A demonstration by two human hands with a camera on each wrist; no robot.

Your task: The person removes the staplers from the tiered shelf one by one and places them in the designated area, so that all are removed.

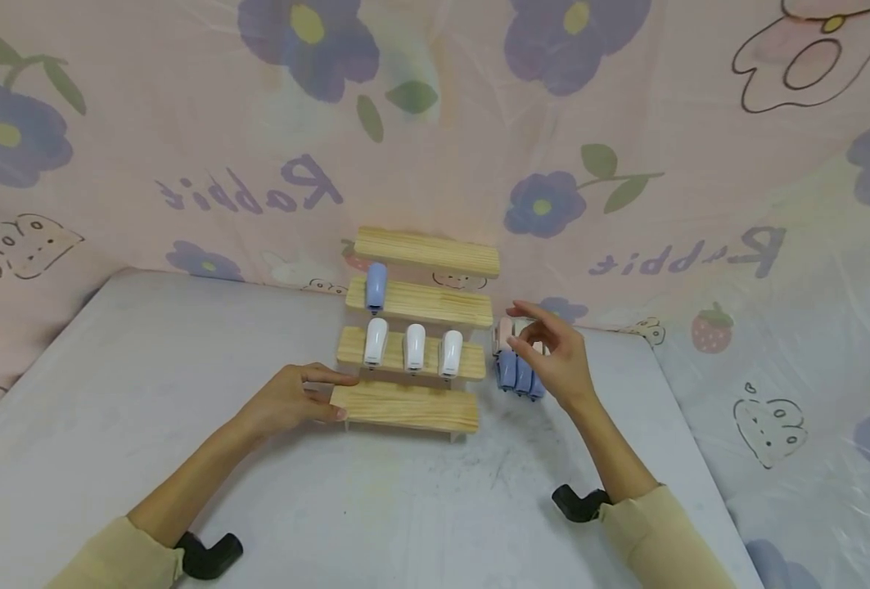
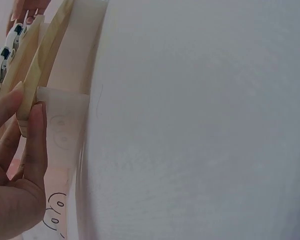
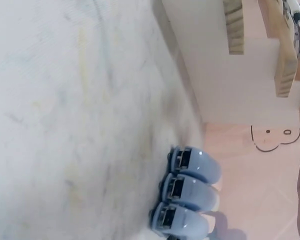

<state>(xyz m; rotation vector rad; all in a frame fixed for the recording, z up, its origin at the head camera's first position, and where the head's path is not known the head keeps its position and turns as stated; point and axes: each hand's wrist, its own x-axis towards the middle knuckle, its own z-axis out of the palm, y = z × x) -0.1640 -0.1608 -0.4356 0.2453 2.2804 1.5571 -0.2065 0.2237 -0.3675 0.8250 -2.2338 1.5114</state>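
Observation:
My left hand (image 1: 283,398) pinches the left end of the lowest board of a stepped wooden display shelf (image 1: 405,407), thumb at the front edge. The left wrist view shows its fingertips on both faces of the board (image 2: 46,55). Three white mini staplers (image 1: 415,348) stand in a row on the second step. One blue stapler (image 1: 376,286) sits at the left of the third step. My right hand (image 1: 563,364) hovers right of the shelf, thumb and index finger apart, over several blue staplers (image 1: 507,370) with a pink stapler (image 1: 504,334) behind them.
Bare wood shows on the top board (image 1: 427,252) of the shelf. A pale table (image 1: 405,507) lies beneath everything, bounded behind and at the right by a flower-and-rabbit printed curtain (image 1: 435,147). Black curved pieces (image 1: 580,503) stick out near both sleeves.

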